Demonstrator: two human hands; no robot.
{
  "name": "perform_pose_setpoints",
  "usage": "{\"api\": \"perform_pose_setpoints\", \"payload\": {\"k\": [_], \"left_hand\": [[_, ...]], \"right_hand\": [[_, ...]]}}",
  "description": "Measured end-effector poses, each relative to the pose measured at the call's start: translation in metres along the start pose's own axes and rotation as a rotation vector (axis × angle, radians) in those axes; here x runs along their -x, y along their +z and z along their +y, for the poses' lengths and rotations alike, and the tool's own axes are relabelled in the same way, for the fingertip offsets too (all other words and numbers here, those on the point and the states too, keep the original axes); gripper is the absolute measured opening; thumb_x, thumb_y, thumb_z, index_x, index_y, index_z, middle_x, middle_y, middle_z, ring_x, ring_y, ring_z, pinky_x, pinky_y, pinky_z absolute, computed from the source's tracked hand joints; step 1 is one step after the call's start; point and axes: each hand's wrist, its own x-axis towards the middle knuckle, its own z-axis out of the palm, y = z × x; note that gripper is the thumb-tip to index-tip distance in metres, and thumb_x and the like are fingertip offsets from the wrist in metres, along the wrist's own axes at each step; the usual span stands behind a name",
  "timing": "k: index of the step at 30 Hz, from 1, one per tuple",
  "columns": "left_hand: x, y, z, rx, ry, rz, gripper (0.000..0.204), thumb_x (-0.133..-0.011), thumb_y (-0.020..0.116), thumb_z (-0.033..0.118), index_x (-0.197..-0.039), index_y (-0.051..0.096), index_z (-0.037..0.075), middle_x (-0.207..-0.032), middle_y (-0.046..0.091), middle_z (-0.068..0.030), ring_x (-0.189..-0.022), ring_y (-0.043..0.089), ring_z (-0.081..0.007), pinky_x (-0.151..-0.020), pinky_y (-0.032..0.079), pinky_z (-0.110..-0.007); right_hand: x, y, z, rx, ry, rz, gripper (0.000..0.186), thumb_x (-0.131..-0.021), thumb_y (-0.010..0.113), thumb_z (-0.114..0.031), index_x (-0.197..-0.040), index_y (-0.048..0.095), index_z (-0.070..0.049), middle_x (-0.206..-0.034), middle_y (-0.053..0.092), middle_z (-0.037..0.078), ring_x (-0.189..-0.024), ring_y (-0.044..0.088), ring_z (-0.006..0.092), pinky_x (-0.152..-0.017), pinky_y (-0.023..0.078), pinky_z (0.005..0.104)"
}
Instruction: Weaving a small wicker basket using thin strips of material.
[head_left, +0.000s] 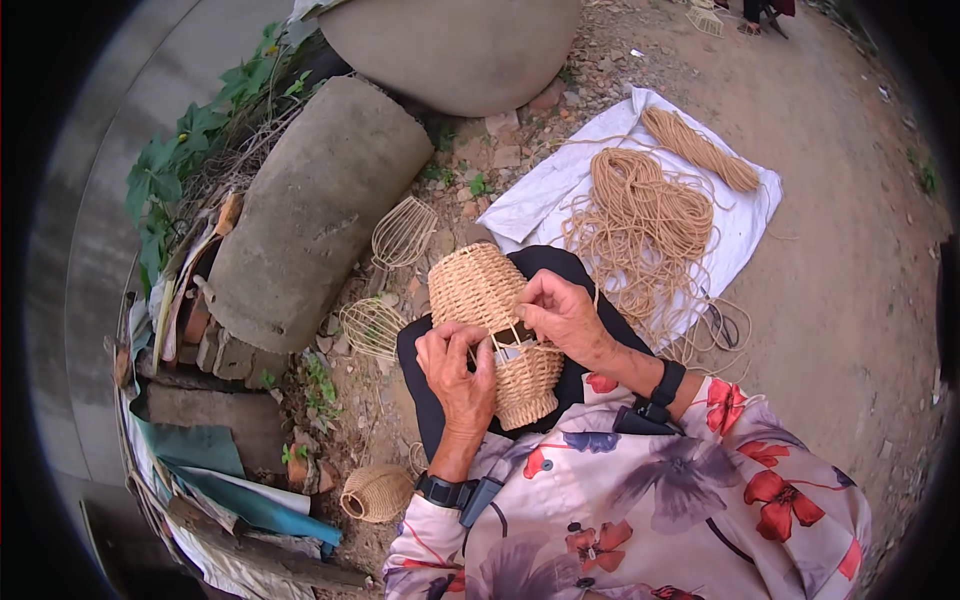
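Observation:
Across my lap lies a straw-coloured woven basket (472,285), tilted, with an unwoven gap of bare ribs between its larger upper part and the smaller lower part (528,388). My left hand (457,378) is curled on the left side of this gap, its fingertips against the basket. On the opposite side, my right hand (565,318) pinches what looks like a strand of cord at the edge of the weave. Both hands are closed; the fingers partly hide their grip.
A white sheet (515,215) ahead right holds a tangled cord pile (650,205) and a cord bundle (700,150). Dark-handled scissors (720,325) lie near its edge. Bare frames (404,232) (370,328) and a small woven basket (378,493) sit left, beside a concrete slab (315,210).

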Motion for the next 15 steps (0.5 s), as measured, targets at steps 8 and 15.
{"api": "perform_pose_setpoints", "payload": {"k": [8, 15], "left_hand": [[0.0027, -0.0015, -0.0022, 0.000, 0.100, 0.012, 0.020, -0.069, 0.070, -0.005, -0.084, 0.061, 0.006, -0.089, 0.058, -0.0079, -0.087, 0.053, -0.0263, -0.078, 0.043, -0.037], [0.0058, 0.0007, -0.0089, 0.038, 0.110, 0.017, 0.025, -0.068, 0.072, -0.002, -0.086, 0.063, 0.010, -0.092, 0.058, -0.0054, -0.090, 0.054, -0.0261, -0.080, 0.039, -0.038]], "right_hand": [[0.0002, 0.0000, -0.0049, 0.752, -0.702, -0.044, 0.016, -0.077, 0.064, 0.003, -0.091, 0.061, -0.002, -0.080, 0.057, 0.008, -0.072, 0.059, 0.0226, -0.061, 0.048, 0.0322], [0.0057, 0.0031, -0.0117, 1.082, -0.726, -0.122, 0.017, -0.074, 0.066, -0.006, -0.089, 0.057, -0.007, -0.085, 0.053, 0.010, -0.084, 0.060, 0.0269, -0.065, 0.052, 0.0350]]}}
